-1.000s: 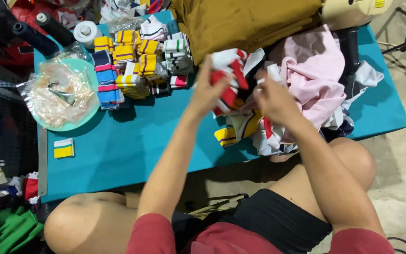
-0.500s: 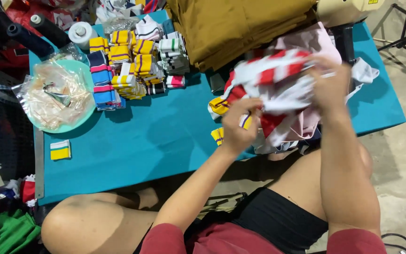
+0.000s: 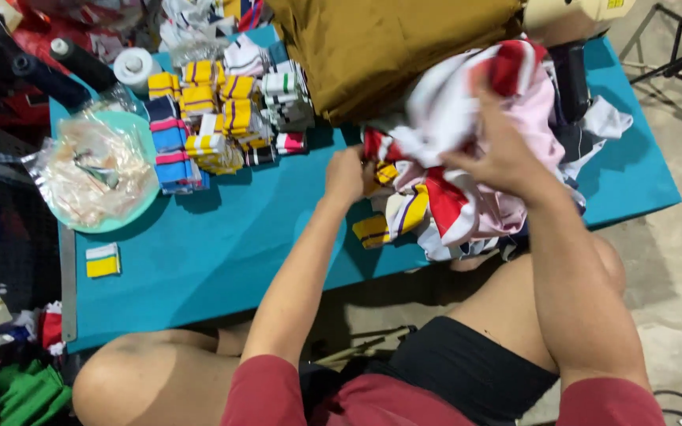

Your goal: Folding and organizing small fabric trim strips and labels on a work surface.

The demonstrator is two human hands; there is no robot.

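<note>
My left hand [image 3: 346, 175] is closed on the edge of a heap of red, white and pink fabric pieces [image 3: 467, 158] that lies on the right half of a low teal table [image 3: 230, 260]. My right hand [image 3: 500, 148] presses down on top of the same heap and grips a white and red piece. Yellow striped ribbed pieces [image 3: 388, 221] poke out from under the heap near the table's front edge.
Stacks of folded striped ribbed trims [image 3: 215, 126] sit at the back left. A teal bowl with a plastic bag [image 3: 96, 177] is at the far left, thread cones [image 3: 132, 67] behind it. A single yellow-white trim [image 3: 103, 260] lies apart. Mustard cloth [image 3: 404, 47] covers the back.
The right hand has lowered the red-white piece onto the heap, and the left hand has moved up from the front edge to the heap's left side.
</note>
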